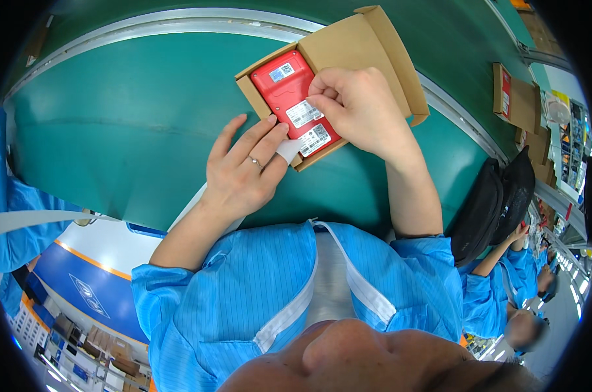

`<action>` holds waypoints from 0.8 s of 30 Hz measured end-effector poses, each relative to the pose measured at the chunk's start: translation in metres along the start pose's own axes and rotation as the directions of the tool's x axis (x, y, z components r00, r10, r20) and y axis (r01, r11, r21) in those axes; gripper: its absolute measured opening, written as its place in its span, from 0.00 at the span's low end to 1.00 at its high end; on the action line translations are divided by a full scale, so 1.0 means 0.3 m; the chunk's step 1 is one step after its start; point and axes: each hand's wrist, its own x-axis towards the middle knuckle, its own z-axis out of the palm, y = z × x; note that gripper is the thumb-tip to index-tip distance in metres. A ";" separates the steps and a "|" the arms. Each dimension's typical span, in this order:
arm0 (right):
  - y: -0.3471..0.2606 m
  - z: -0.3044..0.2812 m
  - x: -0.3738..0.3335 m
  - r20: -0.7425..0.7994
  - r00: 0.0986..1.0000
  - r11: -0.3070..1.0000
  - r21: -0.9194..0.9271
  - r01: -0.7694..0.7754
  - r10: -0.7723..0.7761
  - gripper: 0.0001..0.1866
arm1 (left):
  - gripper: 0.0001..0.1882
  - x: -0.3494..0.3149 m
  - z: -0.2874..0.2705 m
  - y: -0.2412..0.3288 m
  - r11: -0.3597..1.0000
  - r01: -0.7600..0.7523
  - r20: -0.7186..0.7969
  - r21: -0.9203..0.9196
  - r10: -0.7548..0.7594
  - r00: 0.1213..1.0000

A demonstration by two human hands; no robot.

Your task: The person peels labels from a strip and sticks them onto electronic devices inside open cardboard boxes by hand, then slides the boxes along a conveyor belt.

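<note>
A flat red device (279, 96) lies in an open brown cardboard box (378, 49) and carries white printed labels. My right hand (368, 108) is over the box with its fingers pinched at the right edge of the middle label (302, 114). A second label (315, 140) is nearer me, and a small one (281, 72) sits at the far end. My left hand (244, 166) rests at the box's near left side, fingertips on its edge and the device. A white paper strip (288, 151) comes out beside its index finger; the thumb is hidden.
The box stands on a green work surface (126, 111) with a metal rail (178, 25) along its far side. On the right are a black bag (498, 202) and more cardboard boxes (521, 104). Another person in blue (505, 281) is at the right; blue cloth (21, 196) is at left.
</note>
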 end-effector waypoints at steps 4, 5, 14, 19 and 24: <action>0.006 0.014 0.001 -0.034 0.998 0.997 -0.064 0.045 -0.048 0.04 | 0.10 0.023 -0.006 -0.017 1.000 -0.001 0.052 -0.004 0.001 0.999; 0.004 0.017 0.000 -0.053 0.996 0.990 -0.126 0.063 -0.070 0.04 | 0.10 0.031 -0.007 -0.022 1.000 0.002 0.066 -0.002 -0.002 0.998; -0.087 0.015 -0.140 -0.230 0.966 0.821 -0.570 -0.035 -0.118 0.15 | 0.06 0.031 -0.007 0.001 1.000 0.006 0.060 0.024 -0.007 0.998; -0.055 0.104 -0.317 -0.152 0.973 0.926 -0.361 0.107 -0.172 0.21 | 0.09 0.034 0.016 0.015 0.997 -0.038 -0.032 -0.065 0.036 0.999; 0.052 0.092 -0.325 -0.338 0.900 0.903 -0.412 0.121 -0.274 0.20 | 0.11 0.004 -0.016 0.011 0.991 -0.124 -0.184 -0.041 0.114 0.976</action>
